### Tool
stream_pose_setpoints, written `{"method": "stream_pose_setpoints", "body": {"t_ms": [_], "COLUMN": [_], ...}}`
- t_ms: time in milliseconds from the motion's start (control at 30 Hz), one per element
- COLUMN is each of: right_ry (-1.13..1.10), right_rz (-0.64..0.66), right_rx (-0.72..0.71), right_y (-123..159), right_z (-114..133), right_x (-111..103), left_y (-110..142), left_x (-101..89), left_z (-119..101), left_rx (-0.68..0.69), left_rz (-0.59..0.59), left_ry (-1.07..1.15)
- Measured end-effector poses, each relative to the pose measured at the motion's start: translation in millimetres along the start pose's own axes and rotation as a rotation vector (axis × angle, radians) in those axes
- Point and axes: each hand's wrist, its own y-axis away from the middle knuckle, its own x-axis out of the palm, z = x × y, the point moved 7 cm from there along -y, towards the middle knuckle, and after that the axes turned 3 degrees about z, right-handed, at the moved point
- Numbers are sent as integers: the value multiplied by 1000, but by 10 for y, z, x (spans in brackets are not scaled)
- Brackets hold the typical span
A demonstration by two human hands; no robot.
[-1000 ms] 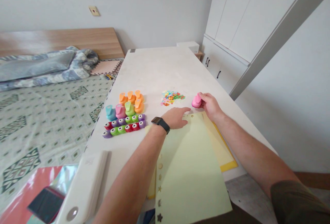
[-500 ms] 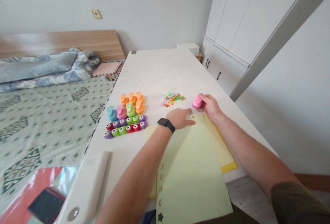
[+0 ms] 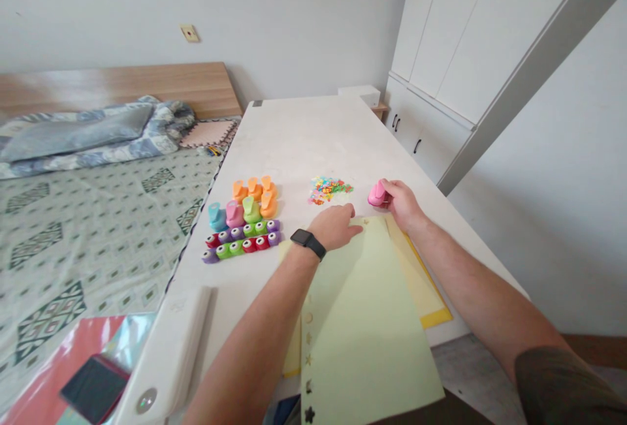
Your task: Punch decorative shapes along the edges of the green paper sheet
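Note:
My right hand point(image 3: 402, 204) grips a pink craft punch point(image 3: 377, 194) just beyond the far edge of a pale green sheet of paper point(image 3: 365, 320). My left hand point(image 3: 334, 226) rests over the sheet's far left corner, thumb apart from the bent fingers and nothing seen in them; a dark watch point(image 3: 308, 243) is on that wrist. Small shapes are cut along the sheet's left edge, with one cutout near its far edge. Under it lie yellow sheets point(image 3: 431, 301). A heap of colourful paper cutouts point(image 3: 329, 190) sits beyond my left hand.
To the left stand rows of small punches point(image 3: 242, 244) and larger punches point(image 3: 251, 209) in several colours. A long white device point(image 3: 169, 353) lies along the table's left edge. Beside it are a phone point(image 3: 94, 386) and a glossy folder point(image 3: 53, 373) on the bed.
My left hand has drawn back slightly to the left, its pointing finger now bent. The right hand still holds the pink punch in nearly the same place.

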Motion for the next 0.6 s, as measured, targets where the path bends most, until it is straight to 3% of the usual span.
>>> {"method": "stream_pose_setpoints", "body": {"t_ms": [367,600], "right_ry": [13,274], "right_rz": [-53,-91], "right_rx": [-46,-121], "right_y": [-73,-268], "right_z": [89,140], "right_x": [-143,-253], "left_y": [499,786], "left_x": [-127,-230], "left_z": [254,364], "left_rx": [-150,-225], "left_rz": [-113,-224], "left_ry": [-2,-42]}}
